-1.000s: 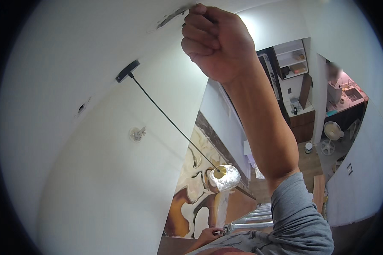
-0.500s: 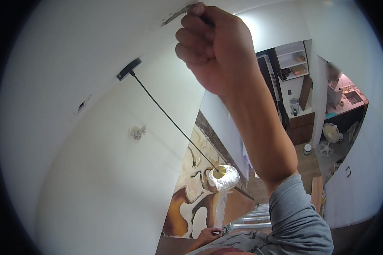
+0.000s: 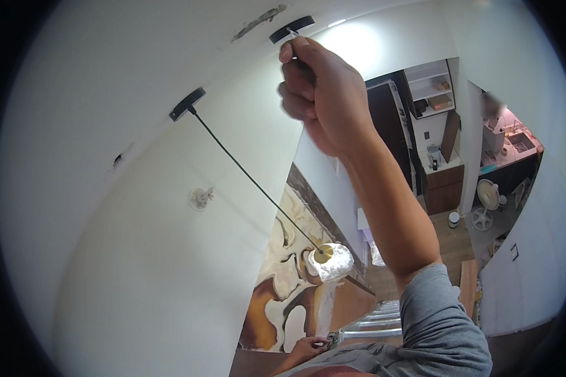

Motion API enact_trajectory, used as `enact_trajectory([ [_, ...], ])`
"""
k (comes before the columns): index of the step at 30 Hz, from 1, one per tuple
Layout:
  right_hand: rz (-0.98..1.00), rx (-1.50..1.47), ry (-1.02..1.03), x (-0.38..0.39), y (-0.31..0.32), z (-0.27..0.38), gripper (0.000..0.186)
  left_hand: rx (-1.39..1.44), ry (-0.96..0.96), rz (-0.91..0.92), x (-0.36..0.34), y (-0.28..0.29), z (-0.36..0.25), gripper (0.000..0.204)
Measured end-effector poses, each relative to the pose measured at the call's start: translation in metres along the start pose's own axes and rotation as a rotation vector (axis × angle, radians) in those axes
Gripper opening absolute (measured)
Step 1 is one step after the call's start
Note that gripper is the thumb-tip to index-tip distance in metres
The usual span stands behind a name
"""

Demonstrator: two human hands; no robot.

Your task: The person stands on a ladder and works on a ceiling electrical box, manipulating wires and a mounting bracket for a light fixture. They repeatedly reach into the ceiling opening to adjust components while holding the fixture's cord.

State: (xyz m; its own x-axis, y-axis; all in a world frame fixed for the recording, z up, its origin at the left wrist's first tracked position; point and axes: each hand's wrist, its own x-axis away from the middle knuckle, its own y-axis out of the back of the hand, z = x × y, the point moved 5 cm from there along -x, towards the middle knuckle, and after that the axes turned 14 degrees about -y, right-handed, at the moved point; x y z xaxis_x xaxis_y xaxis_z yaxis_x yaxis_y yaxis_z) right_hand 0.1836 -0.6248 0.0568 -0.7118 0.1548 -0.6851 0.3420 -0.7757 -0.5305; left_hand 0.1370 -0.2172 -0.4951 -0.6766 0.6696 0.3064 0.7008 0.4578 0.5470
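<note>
My right hand (image 3: 324,88) is raised close to the ceiling. Its thumb and forefinger pinch something small, thin and pale, too small to name, and the other fingers curl inward. Just above the fingertips is a black bar-shaped ceiling mount (image 3: 292,29). A second black mount (image 3: 187,104) sits further left, with a dark cord (image 3: 251,180) running down to a whitish pendant lamp (image 3: 333,262) with a gold cap. Low in the view, my left hand (image 3: 308,346) has bent fingers beside the top of a metal ladder (image 3: 371,322); what they hold, if anything, is hidden.
A rough grey slot (image 3: 258,22) and a smaller hole (image 3: 121,156) mark the ceiling. A white fitting (image 3: 201,197) is also on the pale surface. Far below are a marbled panel (image 3: 283,283), a wooden cabinet (image 3: 445,188), a shelf unit (image 3: 431,85) and a standing fan (image 3: 489,195).
My right hand has come down slightly from the ceiling slot, its fingers now below the black mount that was hidden behind it. My left hand looks unmoved.
</note>
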Motion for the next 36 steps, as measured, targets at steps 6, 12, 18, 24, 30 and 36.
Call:
enact_trajectory([
  [6, -0.332, 0.872, 0.351, 0.012, 0.024, 0.040, 0.019, -0.143, 0.028, 0.053, -0.003, 0.011, -0.027, 0.036],
  [12, -0.241, 1.538, 0.547, 0.023, 0.004, 0.072, 0.013, -0.170, 0.023, 0.129, -0.012, 0.013, -0.033, 0.038],
  [18, -0.211, 1.879, 0.894, 0.007, 0.001, 0.083, 0.017, -0.224, -0.005, -0.048, -0.041, -0.006, -0.056, 0.038],
  [24, -0.317, 2.187, 0.697, 0.001, -0.028, 0.086, 0.009, -0.290, -0.160, -0.302, -0.052, -0.050, -0.015, 0.027],
  [30, -0.330, 2.393, 0.543, 0.014, -0.044, 0.082, 0.003, -0.458, -0.228, -0.279, -0.087, -0.142, 0.172, 0.043],
  [36, -0.199, 2.547, 1.178, 0.027, -0.058, 0.063, 0.014, -1.001, -0.406, -0.499, -0.112, -0.195, 0.188, 0.037],
])
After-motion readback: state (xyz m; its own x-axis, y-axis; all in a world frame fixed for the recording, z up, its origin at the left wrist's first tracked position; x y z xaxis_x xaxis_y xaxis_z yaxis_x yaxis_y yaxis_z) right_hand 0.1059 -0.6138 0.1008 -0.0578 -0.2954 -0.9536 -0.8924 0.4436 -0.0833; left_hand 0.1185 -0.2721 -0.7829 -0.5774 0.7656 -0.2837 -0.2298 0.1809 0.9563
